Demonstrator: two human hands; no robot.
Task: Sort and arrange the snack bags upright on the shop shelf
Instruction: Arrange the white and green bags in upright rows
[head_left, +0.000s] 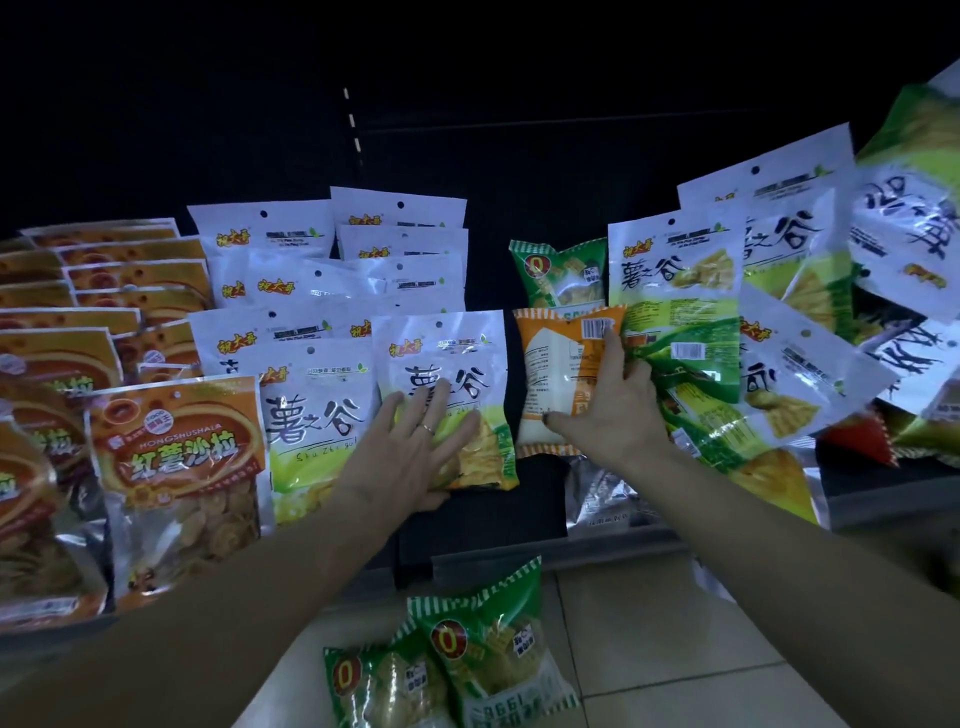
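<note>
The orange snack bag (566, 364) stood back-out in the shelf gap, gripped by our right hand (605, 410), thumb curled at its lower edge. Our left hand (415, 447) pressed flat, fingers straight, against the front white-and-green bag (447, 395). Doing this well, we judged, meant bracing that row while seating the orange bag upright, label forward.

White-green bag (447, 400) under left-hand fingers (436, 410): large "薯之谷", red-yellow "祝大哥" logo at top. Neighbouring white-green bag (317, 415), left of those fingers: "薯之谷", "Shu Zhi gu". Orange bag (179, 457), further left: "HONGSHUSHALA", "红薯沙拉". Orange-white pack (566, 364) under right-hand fingers (615, 343): barcode, small print unreadable. Green packs on floor (483, 654), below both hands: red oval "Q".
</note>
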